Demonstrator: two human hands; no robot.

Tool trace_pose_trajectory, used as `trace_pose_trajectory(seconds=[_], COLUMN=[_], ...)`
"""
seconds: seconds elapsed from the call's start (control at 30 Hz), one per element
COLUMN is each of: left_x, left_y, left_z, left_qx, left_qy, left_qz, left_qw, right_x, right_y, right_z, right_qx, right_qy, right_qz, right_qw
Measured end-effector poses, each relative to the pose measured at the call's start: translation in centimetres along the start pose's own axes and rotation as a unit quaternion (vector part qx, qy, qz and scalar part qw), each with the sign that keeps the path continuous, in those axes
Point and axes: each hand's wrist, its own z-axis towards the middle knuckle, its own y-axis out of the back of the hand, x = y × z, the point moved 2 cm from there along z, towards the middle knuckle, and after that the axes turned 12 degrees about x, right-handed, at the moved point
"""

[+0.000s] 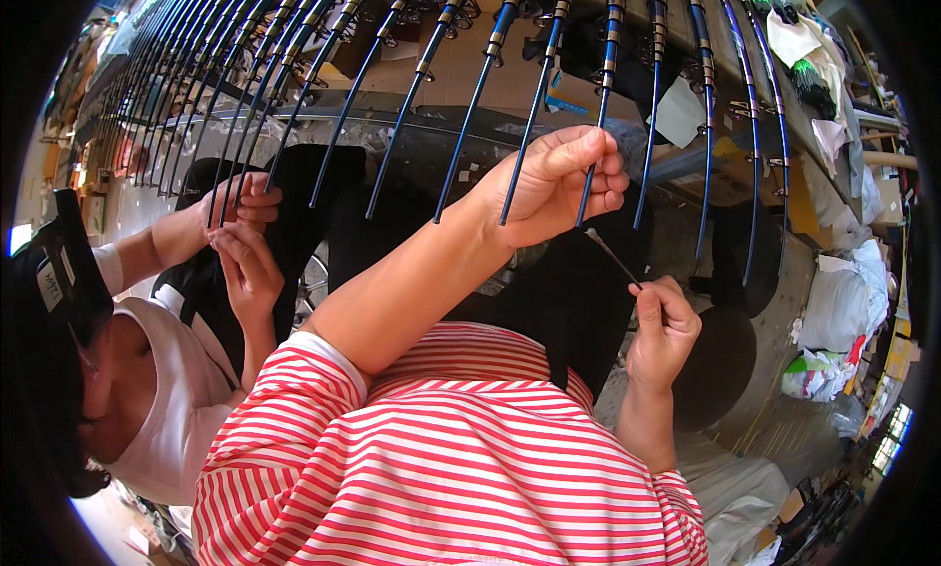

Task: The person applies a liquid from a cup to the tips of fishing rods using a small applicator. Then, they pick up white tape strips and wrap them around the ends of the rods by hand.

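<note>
A long row of dark blue fishing rod sections with gold-toned bands hangs over the far edge, their thin ends pointing toward me. My left hand (561, 186) is closed around the lower part of one fishing rod (610, 61), thumb on top, and the rod's end sticks out below the fingers. In my right hand (664, 331) a thin dark stick with a pale, rounded tip (616, 258) is pinched between thumb and fingers. The stick's tip is close to the rod's end; whether they touch I cannot tell.
At my left a co-worker in a white top and dark cap (74, 282) handles another rod end with both hands. Plastic-wrapped bundles (833, 311) lie at the right. A black round stool seat (720, 365) stands right of my right hand. Cardboard (470, 61) lies beyond the rods.
</note>
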Motion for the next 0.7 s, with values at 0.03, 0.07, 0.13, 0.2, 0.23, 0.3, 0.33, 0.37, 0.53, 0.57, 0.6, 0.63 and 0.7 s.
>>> trace_pose_trajectory(seconds=[0.03, 0.07, 0.13, 0.2, 0.23, 0.3, 0.33, 0.37, 0.53, 0.57, 0.6, 0.63, 0.7], left_x=[-0.02, -0.06, 0.28, 0.43, 0.40, 0.32, 0.28, 0.24, 0.13, 0.12, 0.14, 0.16, 0.16], left_y=[-0.10, -0.20, -0.42, -0.46, -0.43, -0.38, -0.37, -0.37, -0.46, -0.49, -0.45, -0.39, -0.36], left_z=[0.00, -0.03, 0.10, 0.09, 0.06, -0.03, -0.08, -0.15, -0.32, -0.34, -0.36, -0.39, -0.42], left_qx=[0.002, 0.005, 0.006, 0.005, 0.003, 0.001, 0.001, 0.001, -0.020, -0.024, -0.025, -0.026, -0.025], left_qy=[-0.003, -0.006, -0.011, -0.012, -0.010, -0.007, -0.007, -0.007, -0.009, -0.009, -0.011, -0.012, -0.013], left_qz=[0.006, 0.012, 0.008, 0.006, 0.006, 0.007, 0.008, 0.008, 0.001, -0.001, -0.001, -0.001, -0.006], left_qw=[1.000, 1.000, 1.000, 1.000, 1.000, 1.000, 1.000, 1.000, 1.000, 1.000, 1.000, 1.000, 1.000], right_x=[0.01, 0.02, 0.21, 0.32, 0.33, 0.30, 0.27, 0.23, 0.03, 0.00, 0.00, 0.00, 0.03], right_y=[-0.13, -0.26, 0.02, 0.12, 0.06, -0.13, -0.27, -0.37, -0.40, -0.35, -0.31, -0.26, -0.27], right_z=[0.00, -0.01, -0.07, -0.09, -0.07, -0.01, 0.04, 0.05, -0.15, -0.17, -0.16, -0.14, -0.11], right_qx=[0.002, 0.005, 0.003, 0.002, 0.002, 0.000, 0.000, -0.001, -0.007, -0.010, -0.007, -0.005, -0.004], right_qy=[-0.003, -0.005, -0.016, -0.022, -0.022, -0.020, -0.018, -0.015, -0.019, -0.019, -0.021, -0.023, -0.022], right_qz=[-0.002, -0.005, -0.005, -0.006, -0.008, -0.007, -0.004, -0.001, 0.003, 0.003, 0.002, 0.001, 0.002], right_qw=[1.000, 1.000, 1.000, 1.000, 1.000, 1.000, 1.000, 1.000, 1.000, 1.000, 1.000, 1.000, 1.000])
